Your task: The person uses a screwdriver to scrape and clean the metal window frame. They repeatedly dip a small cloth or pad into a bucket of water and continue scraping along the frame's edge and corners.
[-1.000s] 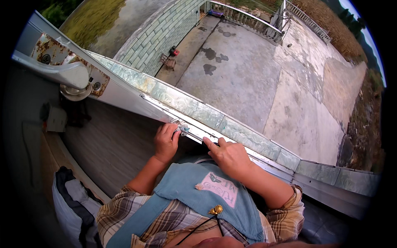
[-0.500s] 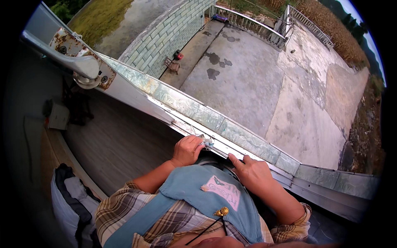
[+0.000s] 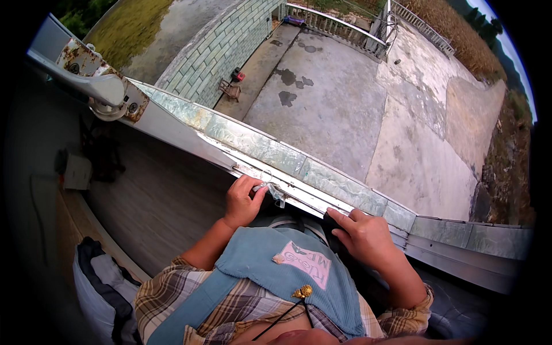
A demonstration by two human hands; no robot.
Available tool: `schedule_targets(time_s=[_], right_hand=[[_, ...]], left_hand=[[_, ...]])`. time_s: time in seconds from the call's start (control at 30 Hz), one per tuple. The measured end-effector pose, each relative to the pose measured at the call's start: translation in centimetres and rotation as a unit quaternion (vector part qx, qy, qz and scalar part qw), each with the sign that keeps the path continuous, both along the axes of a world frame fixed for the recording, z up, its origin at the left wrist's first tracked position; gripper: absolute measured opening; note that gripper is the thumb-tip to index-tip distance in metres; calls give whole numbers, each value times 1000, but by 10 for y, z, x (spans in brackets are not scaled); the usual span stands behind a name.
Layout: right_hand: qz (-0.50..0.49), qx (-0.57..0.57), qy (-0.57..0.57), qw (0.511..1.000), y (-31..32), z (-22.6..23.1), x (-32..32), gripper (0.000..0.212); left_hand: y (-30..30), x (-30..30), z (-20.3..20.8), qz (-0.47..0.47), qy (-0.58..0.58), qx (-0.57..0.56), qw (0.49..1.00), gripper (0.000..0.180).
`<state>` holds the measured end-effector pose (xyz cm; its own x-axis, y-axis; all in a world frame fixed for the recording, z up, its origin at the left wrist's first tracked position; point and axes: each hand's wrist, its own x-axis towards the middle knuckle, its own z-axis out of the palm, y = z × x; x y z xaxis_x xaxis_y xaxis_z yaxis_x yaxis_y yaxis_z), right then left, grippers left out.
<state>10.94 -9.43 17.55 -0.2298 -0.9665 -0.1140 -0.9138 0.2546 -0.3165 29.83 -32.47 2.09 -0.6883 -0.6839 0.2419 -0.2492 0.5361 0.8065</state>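
My left hand (image 3: 244,202) is closed in a pinch at the window frame's inner edge. Between thumb and fingers it holds a small crumpled pale-blue scrap (image 3: 278,195), its loose end hanging over the rail; whether it is cloth or plastic I cannot tell. A thin wire-like loop (image 3: 266,176) stands up beside the fingertips. Further right, my right hand (image 3: 363,234) is curled at the same rail, fingertips close to the metal. A dark handle (image 3: 332,222) shows beneath its fingers; most of it is hidden by the hand. The white window track (image 3: 307,202) runs under both hands.
A window sash with a rusty hinge plate (image 3: 136,103) and metal arm (image 3: 95,86) swings outward at left. Beyond the tiled sill (image 3: 276,150) lies a concrete yard (image 3: 328,109) well below. Indoors at lower left are a wooden ledge (image 3: 86,213) and a dark-and-white garment (image 3: 95,293).
My left hand has drawn left along the rail with the crumpled scrap. The right hand has moved slightly right, and the thin shaft seen between the hands no longer shows. The view has shifted slightly.
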Motion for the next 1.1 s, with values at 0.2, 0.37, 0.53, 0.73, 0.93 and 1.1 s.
schedule_targets(time_s=[0.2, 0.37, 0.53, 0.73, 0.93, 1.1], right_hand=[[-9, 10, -3, 1000, 6, 9, 3, 45], [-45, 10, 2, 999, 18, 22, 2, 45], [-22, 21, -21, 999, 22, 19, 1, 45], [-3, 5, -10, 1000, -2, -11, 16, 44], [-7, -13, -6, 1000, -17, -25, 25, 44], [-21, -16, -46, 999, -5, -9, 18, 46]], left_hand=[[-2, 2, -5, 2, -25, -48, 999, 19], [-1, -2, -5, 34, -8, 11, 999, 19], [-5, -2, -14, 18, -3, -46, 999, 17], [-9, -4, -9, 9, 40, -96, 995, 18], [-8, 3, -4, 3, 19, -4, 1000, 24], [-9, 8, -5, 7, -16, 21, 1000, 22]])
